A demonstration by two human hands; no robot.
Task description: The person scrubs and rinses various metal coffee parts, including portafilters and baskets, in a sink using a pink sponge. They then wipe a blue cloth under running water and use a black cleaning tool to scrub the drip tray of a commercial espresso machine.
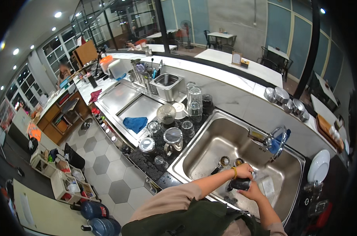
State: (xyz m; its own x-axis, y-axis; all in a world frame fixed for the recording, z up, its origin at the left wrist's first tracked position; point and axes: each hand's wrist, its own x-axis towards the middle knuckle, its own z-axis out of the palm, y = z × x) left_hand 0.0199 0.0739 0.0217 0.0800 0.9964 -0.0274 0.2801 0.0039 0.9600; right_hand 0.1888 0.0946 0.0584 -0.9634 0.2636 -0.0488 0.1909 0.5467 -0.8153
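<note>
Both my hands are over the stainless steel sink [208, 150]. My left hand [243, 171], with a yellow band at the wrist, grips a dark, rounded object [240, 184] from above. Lower down, my right hand [253, 192] holds the same object; my fingers hide part of it, and its exact kind is unclear. Behind my left hand, a portafilter [224, 161] with a black handle lies on the sink floor beside a second round metal piece [238, 161]. A dark scouring pad [231, 200] rests below the object. To the right sits a translucent rectangular container [266, 186].
A curved faucet [279, 141] overhangs the sink's far right side, near a blue cloth [275, 144]. Glasses [172, 136] stand upside down on a black mat [147, 165] at left. White plates [319, 165] lean at right. Another person [63, 72] is far left.
</note>
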